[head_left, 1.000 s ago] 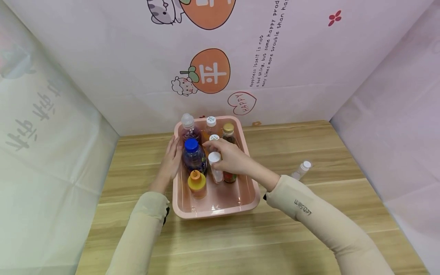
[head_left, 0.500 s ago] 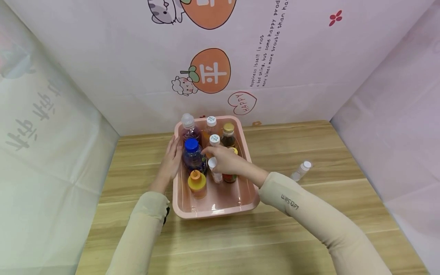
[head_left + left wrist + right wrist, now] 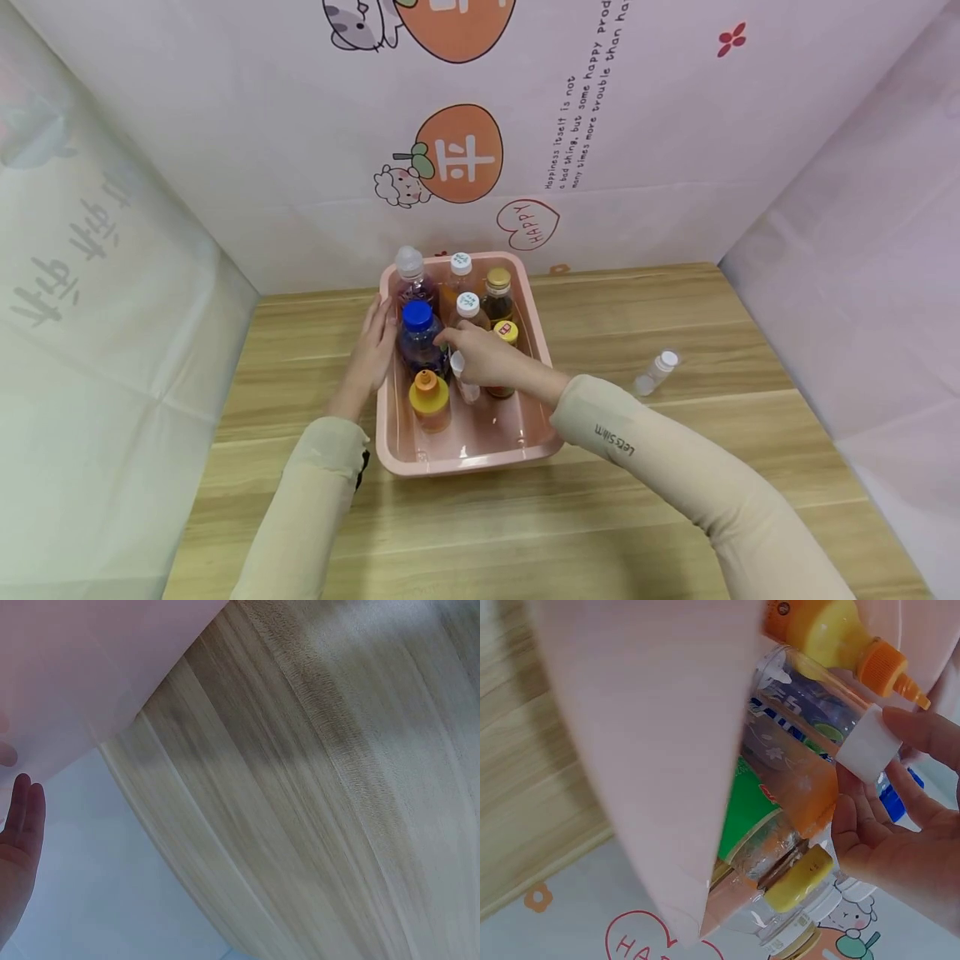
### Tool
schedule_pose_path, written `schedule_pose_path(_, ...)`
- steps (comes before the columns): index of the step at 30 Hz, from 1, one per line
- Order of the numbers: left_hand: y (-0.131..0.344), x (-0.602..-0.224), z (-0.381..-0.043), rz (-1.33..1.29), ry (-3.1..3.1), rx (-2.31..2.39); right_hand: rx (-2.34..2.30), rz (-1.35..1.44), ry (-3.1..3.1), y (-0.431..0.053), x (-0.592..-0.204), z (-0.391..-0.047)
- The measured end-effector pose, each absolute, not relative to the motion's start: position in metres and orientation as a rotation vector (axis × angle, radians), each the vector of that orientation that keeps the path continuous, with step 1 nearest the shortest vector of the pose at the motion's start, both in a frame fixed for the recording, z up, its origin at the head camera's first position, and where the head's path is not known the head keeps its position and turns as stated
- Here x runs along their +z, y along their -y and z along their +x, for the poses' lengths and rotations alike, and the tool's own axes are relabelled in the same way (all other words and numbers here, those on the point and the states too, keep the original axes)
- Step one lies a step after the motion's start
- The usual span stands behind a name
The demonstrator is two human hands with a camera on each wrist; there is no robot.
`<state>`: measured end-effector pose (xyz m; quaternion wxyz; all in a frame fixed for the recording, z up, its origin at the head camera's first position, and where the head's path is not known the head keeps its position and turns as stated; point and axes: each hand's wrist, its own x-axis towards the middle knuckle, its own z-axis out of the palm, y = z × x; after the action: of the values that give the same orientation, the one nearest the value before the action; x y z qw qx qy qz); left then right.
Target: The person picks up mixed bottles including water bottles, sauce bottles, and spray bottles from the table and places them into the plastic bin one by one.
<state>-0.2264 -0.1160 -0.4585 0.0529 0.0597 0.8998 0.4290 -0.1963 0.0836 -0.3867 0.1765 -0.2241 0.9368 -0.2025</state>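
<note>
In the head view, a pink plastic bin (image 3: 472, 463) holds several upright bottles. My right hand (image 3: 489, 357) reaches over its right side and pinches the white cap (image 3: 868, 744) of a slim clear bottle (image 3: 470, 393) between thumb and fingers. That bottle stands inside the bin, close to a blue-capped bottle (image 3: 418, 315) and a yellow squeeze bottle (image 3: 430, 402) with an orange nozzle. My left hand (image 3: 372, 350) rests with extended fingers against the bin's left side. The left wrist view catches only part of those fingers (image 3: 28, 817) beside the pink wall.
Behind the right hand stand a yellow-capped jar (image 3: 506, 332), a gold-capped bottle (image 3: 498, 280), two white-capped bottles and a clear-topped bottle (image 3: 410, 265). A small white-capped bottle (image 3: 657, 372) lies on the wooden table (image 3: 622, 475) to the right. Printed cloth walls surround the table.
My right hand has shifted slightly left and toward me with the clear bottle's cap, which tilts left. The yellow-capped jar behind it has come into view. My left hand stays put.
</note>
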Motion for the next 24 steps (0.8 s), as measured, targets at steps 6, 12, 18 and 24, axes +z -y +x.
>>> schedule_pose_path(6, 0.116, -0.459, -0.226, 0.186, -2.74, 1.313, -0.567, -0.623, -2.648, -0.081, -0.392, -0.195)
schedule_pose_path(12, 0.115, -0.459, -0.226, 0.182, -2.756, 1.314, -0.603, -0.574, -2.639, -0.081, -0.399, -0.193)
schedule_pose_path(18, 0.115, -0.459, -0.226, 0.172, -2.753, 1.302, -0.611, -0.622, -2.635, -0.082, -0.407, -0.19)
schedule_pose_path(24, 0.116, -0.459, -0.226, 0.17, -2.742, 1.311, -0.618, -0.639, -2.631, -0.081, -0.416, -0.187)
